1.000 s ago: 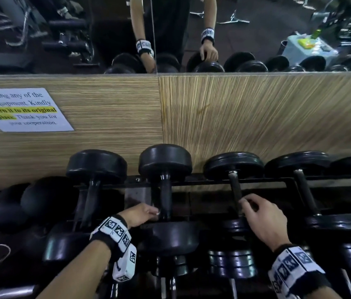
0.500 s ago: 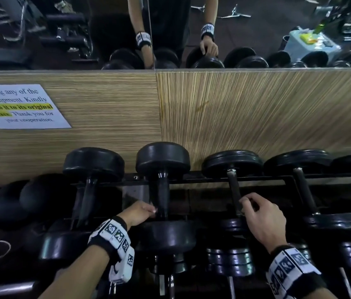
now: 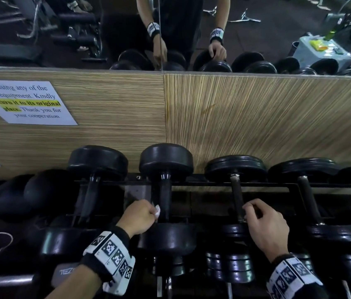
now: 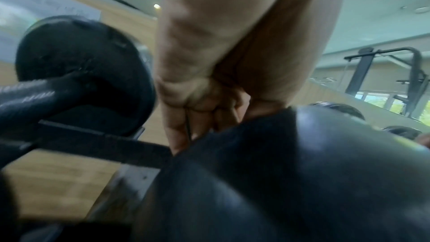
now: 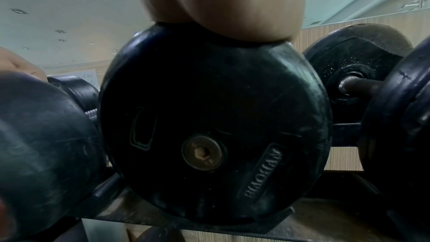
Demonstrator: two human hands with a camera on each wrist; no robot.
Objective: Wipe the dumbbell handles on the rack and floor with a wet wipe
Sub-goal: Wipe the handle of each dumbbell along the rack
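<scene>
- The left hand (image 3: 139,216), fist curled on the wet wipe (image 3: 156,211), sits just left of the thick handle (image 3: 163,199), which runs toward the wall.
- The right hand (image 3: 265,225) has its fingers curled round the thin handle (image 3: 237,197) further right of it.

I see the dumbbell heads (image 3: 166,159) in black rubber – mostly matt, with a dull shine where light falls. In the right wrist view one plate (image 5: 214,122) is scuffed, with raised letters and a brass-coloured metal bolt (image 5: 202,152) at its centre. The thin handle (image 3: 236,195) looks like dark, dull metal; the thick handle (image 3: 164,197) is black and a little glossy. The rack (image 3: 224,184) is black painted metal. The wall panel (image 3: 256,117) behind has a fine striped wood grain, matt. The notice (image 3: 25,102) is white paper. The wipe (image 3: 156,210) in my left hand (image 3: 139,216) is white soft cloth – crumpled. The mirror (image 3: 40,29) above is smooth glass.
</scene>
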